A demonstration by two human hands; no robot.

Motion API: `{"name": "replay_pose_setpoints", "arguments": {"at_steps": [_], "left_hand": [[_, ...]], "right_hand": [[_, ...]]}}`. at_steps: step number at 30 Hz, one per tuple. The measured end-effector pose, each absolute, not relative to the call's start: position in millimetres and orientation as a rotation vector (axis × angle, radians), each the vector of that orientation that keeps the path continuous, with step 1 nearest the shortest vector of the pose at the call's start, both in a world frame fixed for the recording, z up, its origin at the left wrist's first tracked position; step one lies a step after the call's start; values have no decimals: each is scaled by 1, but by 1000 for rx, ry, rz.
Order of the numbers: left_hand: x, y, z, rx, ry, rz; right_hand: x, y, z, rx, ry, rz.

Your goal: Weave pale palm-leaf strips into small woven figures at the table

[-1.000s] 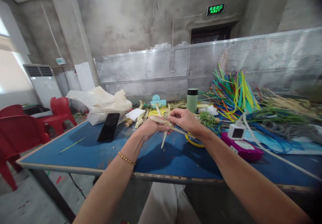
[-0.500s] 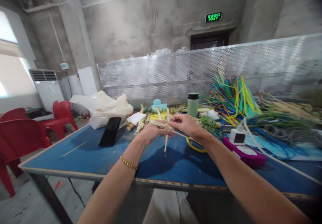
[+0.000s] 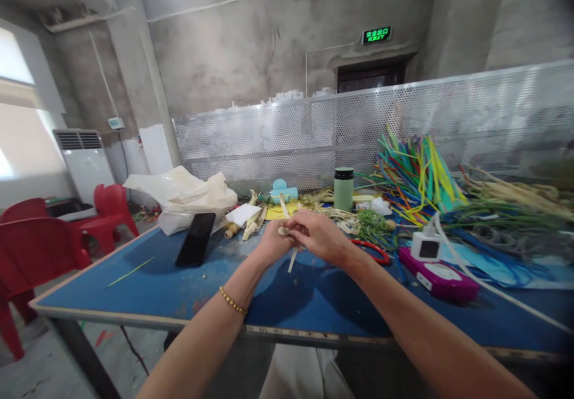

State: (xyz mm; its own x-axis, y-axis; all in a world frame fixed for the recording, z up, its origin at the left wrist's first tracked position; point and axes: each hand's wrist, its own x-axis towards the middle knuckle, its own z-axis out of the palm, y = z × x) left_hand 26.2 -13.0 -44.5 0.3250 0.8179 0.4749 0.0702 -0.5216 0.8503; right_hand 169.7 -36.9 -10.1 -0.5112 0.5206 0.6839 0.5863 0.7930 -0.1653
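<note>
My left hand point(image 3: 272, 242) and my right hand point(image 3: 316, 235) meet above the middle of the blue table point(image 3: 147, 279). Both are closed on pale straw-like strips point(image 3: 292, 261); one strip end hangs down below the fingers and a folded bit shows at the top. My right hand lies partly over the left and hides most of the strips. A gold bead bracelet point(image 3: 232, 299) is on my left wrist.
A black phone point(image 3: 195, 238) lies left of my hands beside a cream plastic bag point(image 3: 183, 192). Behind are a green flask point(image 3: 343, 188), a red ring point(image 3: 372, 249), a purple device point(image 3: 437, 270) and piles of coloured strips point(image 3: 417, 174). Red chairs point(image 3: 40, 237) stand left.
My right hand has moved left and over the left hand, covering the crossed strips that were spread out before. A red ring now shows where a yellow loop was.
</note>
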Motion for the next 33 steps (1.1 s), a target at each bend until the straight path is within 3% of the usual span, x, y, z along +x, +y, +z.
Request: {"name": "replay_pose_setpoints", "arguments": {"at_steps": [9, 20, 26, 33], "left_hand": [[23, -19, -43, 1941, 830, 1227], [28, -31, -30, 1480, 631, 1209], [26, -29, -30, 1509, 532, 1152], [25, -32, -28, 1453, 468, 1067]], "right_hand": [[170, -33, -8, -629, -2114, 143], [191, -22, 4, -973, -1777, 164], [191, -30, 2, -896, -1905, 752], [186, -24, -3, -812, -1773, 832]]}}
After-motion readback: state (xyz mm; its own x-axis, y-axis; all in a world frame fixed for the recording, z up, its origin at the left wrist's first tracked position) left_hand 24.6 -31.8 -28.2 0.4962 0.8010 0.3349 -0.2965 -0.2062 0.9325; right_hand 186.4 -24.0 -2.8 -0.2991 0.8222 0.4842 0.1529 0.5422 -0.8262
